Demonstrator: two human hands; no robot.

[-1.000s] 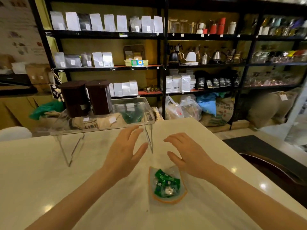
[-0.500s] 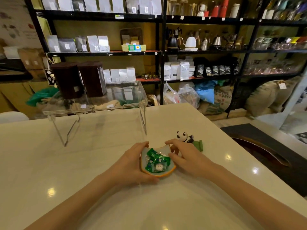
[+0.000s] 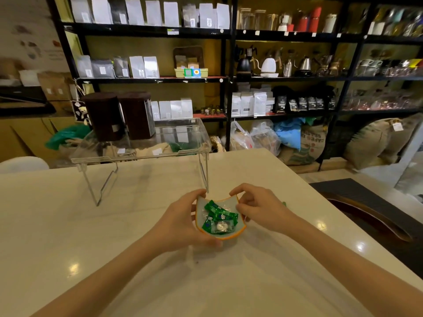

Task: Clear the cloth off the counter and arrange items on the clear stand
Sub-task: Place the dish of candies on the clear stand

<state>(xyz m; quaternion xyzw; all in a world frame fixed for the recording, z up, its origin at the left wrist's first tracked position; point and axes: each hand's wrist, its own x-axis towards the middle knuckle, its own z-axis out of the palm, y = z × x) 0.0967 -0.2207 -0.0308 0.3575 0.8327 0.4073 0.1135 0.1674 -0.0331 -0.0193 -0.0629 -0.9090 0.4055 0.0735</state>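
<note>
A small white dish with an orange rim (image 3: 241, 233) holds several green-wrapped candies (image 3: 219, 217). My left hand (image 3: 183, 223) grips its left side and my right hand (image 3: 261, 209) grips its right side, and the dish is tilted slightly, just above the pale counter (image 3: 91, 236). The clear stand (image 3: 142, 154) rises behind the dish, and its right leg (image 3: 204, 172) is close to my fingertips. Two dark brown canisters (image 3: 121, 115) occupy the stand's left half; its right half is bare. A sliver of green (image 3: 284, 204) shows behind my right hand. No cloth is visible.
Black shelves (image 3: 229, 78) with bags, kettles and jars fill the wall behind the counter. Sacks and plastic bags (image 3: 293, 138) lie on the floor below them. A dark curved chair back (image 3: 366, 213) is at the counter's right edge.
Both hands came down from spread open over the dish, closed on its sides and raised it a little toward the stand. The panda figure seen half a second ago is now hidden behind my right hand.
</note>
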